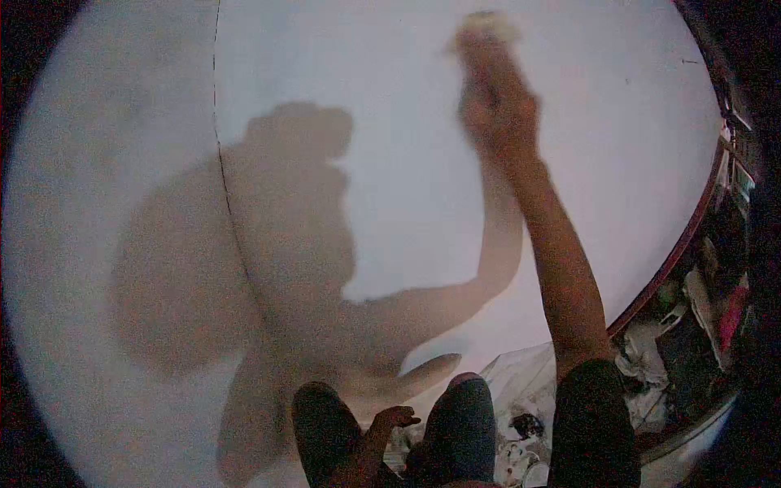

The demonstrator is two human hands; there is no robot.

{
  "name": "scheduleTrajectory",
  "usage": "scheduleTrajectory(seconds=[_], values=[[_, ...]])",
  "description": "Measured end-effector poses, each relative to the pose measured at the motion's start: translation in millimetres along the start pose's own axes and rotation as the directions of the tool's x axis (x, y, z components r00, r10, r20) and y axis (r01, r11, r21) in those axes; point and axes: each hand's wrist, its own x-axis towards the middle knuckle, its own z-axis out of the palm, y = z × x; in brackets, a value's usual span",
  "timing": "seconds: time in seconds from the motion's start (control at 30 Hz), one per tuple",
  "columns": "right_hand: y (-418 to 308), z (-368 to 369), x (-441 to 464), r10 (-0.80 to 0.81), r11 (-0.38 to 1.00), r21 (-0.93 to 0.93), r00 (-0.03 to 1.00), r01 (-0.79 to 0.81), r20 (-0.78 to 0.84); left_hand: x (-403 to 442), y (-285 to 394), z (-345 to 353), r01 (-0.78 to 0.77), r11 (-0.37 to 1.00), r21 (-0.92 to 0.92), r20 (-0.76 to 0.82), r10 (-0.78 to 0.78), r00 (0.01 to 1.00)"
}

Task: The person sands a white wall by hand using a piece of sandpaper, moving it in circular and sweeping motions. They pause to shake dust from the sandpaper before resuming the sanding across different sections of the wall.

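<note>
No legible txt, nums, brands or signs in head cam. Sm. dark mark (pixel 689 62) on pale wall surf. (pixel 415 203), upper R: too tiny to tell if it's a char. or just a scuff. Clutter (pixel 643 358) at R edge + floor bits (pixel 521 455) btm ctr: too dark/blurry to read any lbl.

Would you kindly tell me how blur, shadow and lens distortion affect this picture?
In the head view: the right hand and the pale object it holds are blurred, probably by motion; a large shadow falls across the white wall; the wall's right edge looks bowed, likely by the lens, and the corners go black.
</note>
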Motion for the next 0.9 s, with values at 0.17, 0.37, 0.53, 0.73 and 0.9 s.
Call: scheduleTrajectory(seconds=[0.17,0.37,0.53,0.73,0.9], values=[[7.4,-24.2,37.5,0.191,0.979,-0.042,0.972,-0.198,-0.138,-2.6,0.8,-3.6,0.004,1.0,0.007,0.043,-0.004,0.999],[-25.1,3.9,-61.6,-0.111,0.942,-0.132,0.659,0.308,0.744,-1.6,5.4,-5.2,0.01,1.0,0.024,0.107,-0.013,0.994],[16.9,-66.3,-48.9,0.568,0.808,-0.155,0.821,-0.569,-0.057,-17.6,8.3,-5.5,0.008,0.999,-0.033,-0.029,-0.009,1.0],[-36.6,-55.8,-149.6,0.201,0.954,-0.3,0.687,0.027,0.699,-20.1,23.3,-22.3,0.091,0.995,-0.026,0.144,-0.087,0.986],[39.9,-84.0,-171.3,0.3,0.886,-0.413,0.941,-0.212,0.159,-29.1,16.0,-18.0,0.021,0.999,-0.048,0.002,-0.021,1.0]])
